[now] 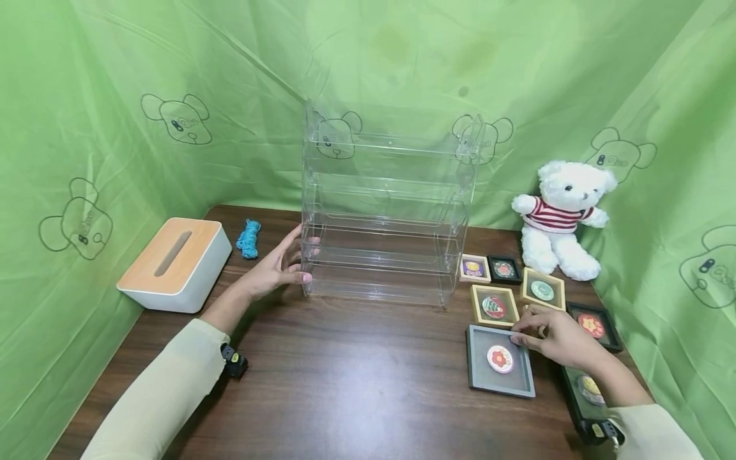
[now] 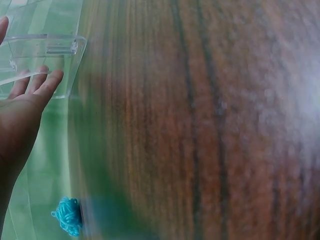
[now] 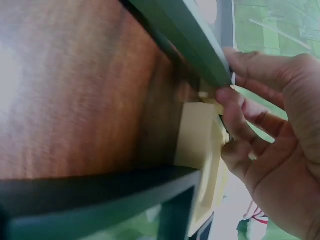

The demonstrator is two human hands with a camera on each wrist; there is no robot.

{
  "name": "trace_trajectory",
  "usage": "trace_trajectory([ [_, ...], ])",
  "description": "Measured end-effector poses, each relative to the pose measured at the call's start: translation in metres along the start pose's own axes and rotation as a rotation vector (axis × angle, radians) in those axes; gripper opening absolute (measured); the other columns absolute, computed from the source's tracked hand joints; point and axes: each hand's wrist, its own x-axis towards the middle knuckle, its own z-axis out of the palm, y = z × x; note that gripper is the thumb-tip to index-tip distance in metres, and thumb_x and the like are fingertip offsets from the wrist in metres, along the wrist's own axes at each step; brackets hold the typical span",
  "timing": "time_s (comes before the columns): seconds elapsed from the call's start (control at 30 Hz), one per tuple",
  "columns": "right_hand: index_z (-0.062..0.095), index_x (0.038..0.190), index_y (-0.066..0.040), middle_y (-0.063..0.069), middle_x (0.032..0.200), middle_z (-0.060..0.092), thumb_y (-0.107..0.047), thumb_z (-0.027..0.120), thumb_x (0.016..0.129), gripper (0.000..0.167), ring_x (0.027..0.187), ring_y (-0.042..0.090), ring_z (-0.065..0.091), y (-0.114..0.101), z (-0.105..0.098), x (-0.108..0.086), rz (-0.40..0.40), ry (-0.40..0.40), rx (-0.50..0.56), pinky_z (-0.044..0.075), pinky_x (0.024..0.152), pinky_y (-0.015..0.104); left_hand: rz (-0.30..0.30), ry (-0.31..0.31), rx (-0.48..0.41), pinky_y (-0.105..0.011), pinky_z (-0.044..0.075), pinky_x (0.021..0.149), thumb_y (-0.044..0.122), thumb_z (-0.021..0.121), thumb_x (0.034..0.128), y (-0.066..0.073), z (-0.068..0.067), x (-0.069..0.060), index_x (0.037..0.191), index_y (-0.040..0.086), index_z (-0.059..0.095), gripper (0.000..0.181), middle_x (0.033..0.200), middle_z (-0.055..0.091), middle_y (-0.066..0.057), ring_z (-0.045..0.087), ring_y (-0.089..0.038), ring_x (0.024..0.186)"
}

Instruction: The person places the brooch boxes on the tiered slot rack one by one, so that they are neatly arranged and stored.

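Note:
A clear tiered acrylic display rack (image 1: pixel 379 259) stands upright at the middle back of the table. At its lower left side my left hand (image 1: pixel 282 263) grips the side panel, thumb at the front edge and fingers farther back; in the left wrist view, the fingers (image 2: pixel 42 87) show by the clear plastic. My right hand (image 1: pixel 554 335) pinches the far right corner of a grey square frame (image 1: pixel 477 367) holding a round red-flower badge. In the right wrist view, thumb and fingertips meet at the corner of the grey frame (image 3: pixel 200 42).
Beyond the grey frame lie smaller wooden frames (image 1: pixel 493 322) and black frames (image 1: pixel 505 279) with round badges. A dark frame (image 1: pixel 586 386) lies under my right forearm. A white teddy bear (image 1: pixel 569 198) sits behind. To the left are a tissue box (image 1: pixel 195 275) and a blue cord bundle (image 1: pixel 248 239).

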Motion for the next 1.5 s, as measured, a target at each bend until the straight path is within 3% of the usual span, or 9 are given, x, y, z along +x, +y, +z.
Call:
trace_trajectory([
  [0.17, 0.081, 0.098, -0.026, -0.016, 0.090, 0.074, -0.009, 0.089, 0.092, 0.019, 0.082, -0.005, 0.062, -0.002, -0.010, 0.000, 0.046, -0.024, 0.025, 0.054, 0.064, 0.024, -0.006, -0.011, -0.019, -0.072, 0.023, 0.135, -0.008, 0.076, 0.0969, -0.001, -0.002, 0.002, 0.179, 0.038, 0.003, 0.119, 0.182, 0.024, -0.021, 0.028, -0.047, 0.167],
  [0.3, 0.081, 0.104, -0.020, -0.010, 0.093, 0.079, -0.009, 0.084, 0.098, 0.013, 0.080, -0.004, 0.066, -0.002, -0.016, 0.000, 0.107, -0.060, 0.115, 0.058, 0.065, 0.023, -0.014, -0.017, -0.011, -0.071, 0.022, 0.135, -0.009, 0.074, 0.0977, -0.001, -0.003, 0.002, 0.178, 0.040, 0.003, 0.118, 0.183, 0.022, -0.021, 0.028, -0.046, 0.167],
  [0.4, 0.082, 0.113, -0.013, -0.005, 0.097, 0.082, -0.010, 0.079, 0.102, 0.012, 0.079, -0.003, 0.069, -0.001, -0.021, 0.000, 0.165, -0.085, 0.193, 0.061, 0.064, 0.024, -0.009, -0.027, 0.004, -0.072, 0.031, 0.131, -0.008, 0.074, 0.0982, -0.002, -0.004, 0.001, 0.178, 0.040, 0.002, 0.118, 0.183, 0.021, -0.022, 0.027, -0.047, 0.168],
  [0.57, 0.081, 0.125, -0.008, -0.001, 0.104, 0.083, -0.012, 0.076, 0.105, 0.021, 0.083, -0.001, 0.072, 0.002, -0.029, 0.000, 0.170, -0.087, 0.214, 0.063, 0.066, 0.027, 0.005, -0.034, 0.032, -0.063, 0.051, 0.120, -0.005, 0.076, 0.0983, -0.002, -0.004, 0.000, 0.179, 0.038, 0.002, 0.117, 0.183, 0.021, -0.024, 0.026, -0.051, 0.167],
  [0.73, 0.079, 0.129, -0.005, 0.003, 0.101, 0.080, -0.004, 0.075, 0.103, 0.026, 0.076, 0.006, 0.071, 0.003, -0.039, 0.003, 0.140, -0.027, 0.220, 0.060, 0.058, 0.029, 0.004, -0.030, 0.031, -0.052, 0.057, 0.116, -0.006, 0.075, 0.0986, -0.004, -0.004, -0.001, 0.179, 0.038, 0.002, 0.117, 0.183, 0.021, -0.024, 0.025, -0.051, 0.167],
  [1.0, 0.079, 0.128, -0.001, -0.006, 0.100, 0.083, -0.004, 0.077, 0.102, 0.026, 0.077, 0.003, 0.073, 0.000, -0.065, 0.022, 0.167, 0.091, 0.156, 0.060, 0.065, 0.021, 0.004, -0.028, 0.020, -0.067, 0.046, 0.123, -0.007, 0.077, 0.0963, -0.003, -0.004, -0.001, 0.179, 0.038, 0.003, 0.120, 0.183, 0.023, -0.021, 0.025, -0.050, 0.167],
  [1.13, 0.080, 0.129, -0.006, -0.007, 0.102, 0.083, -0.007, 0.080, 0.101, 0.029, 0.080, 0.004, 0.074, -0.003, -0.075, 0.033, 0.179, 0.156, 0.118, 0.059, 0.068, 0.019, 0.000, -0.023, 0.023, -0.076, 0.039, 0.124, -0.006, 0.077, 0.0964, -0.003, -0.003, -0.002, 0.179, 0.039, 0.003, 0.120, 0.182, 0.025, -0.019, 0.025, -0.050, 0.167],
  [1.33, 0.079, 0.132, -0.006, -0.024, 0.107, 0.073, -0.004, 0.082, 0.098, 0.033, 0.084, -0.001, 0.070, -0.006, -0.090, 0.047, 0.132, 0.243, 0.045, 0.058, 0.067, 0.017, -0.017, -0.023, 0.031, -0.075, 0.041, 0.123, -0.006, 0.075, 0.0987, -0.004, -0.003, -0.003, 0.178, 0.041, 0.002, 0.118, 0.183, 0.024, -0.020, 0.025, -0.048, 0.168],
  [1.5, 0.079, 0.131, -0.005, -0.038, 0.107, 0.069, -0.004, 0.081, 0.099, 0.032, 0.080, -0.006, 0.069, -0.016, -0.107, 0.061, 0.155, 0.329, 0.053, 0.056, 0.065, 0.015, -0.026, -0.008, 0.030, -0.073, 0.039, 0.126, -0.005, 0.077, 0.0981, -0.003, -0.004, -0.002, 0.178, 0.043, 0.004, 0.118, 0.183, 0.026, -0.018, 0.025, -0.046, 0.169],
])
